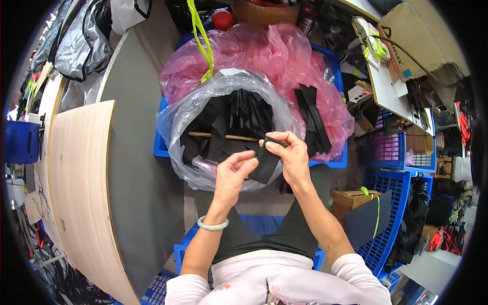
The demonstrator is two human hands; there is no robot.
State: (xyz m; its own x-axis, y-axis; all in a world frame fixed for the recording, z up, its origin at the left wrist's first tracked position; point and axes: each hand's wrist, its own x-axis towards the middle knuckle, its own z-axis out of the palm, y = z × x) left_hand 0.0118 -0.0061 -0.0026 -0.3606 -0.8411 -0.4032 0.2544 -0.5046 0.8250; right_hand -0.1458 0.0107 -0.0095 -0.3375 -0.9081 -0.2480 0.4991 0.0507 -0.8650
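My right hand [294, 156] is closed, with thumb and fingers pinching the upper end of a black fabric strip [265, 165]. The strip hangs down and to the left over the rim of a clear plastic bag [179, 117]. Beside the strip's left edge is my left hand [233, 175], its fingers loosely curled and a small gap between thumb and forefinger. A pale bangle [213, 224] circles that wrist. Inside the bag lie many black strips [250, 109], with a thin wooden stick [222, 136] across them.
Pink plastic sheeting [267, 48] fills a blue crate [333, 163], and several loose black strips [311, 119] rest on it. Yellow-green ties [202, 43] hang overhead. A grey board [145, 168] and wooden panel [84, 178] stand left. Blue crates [384, 223] and a cardboard box [351, 201] stand right.
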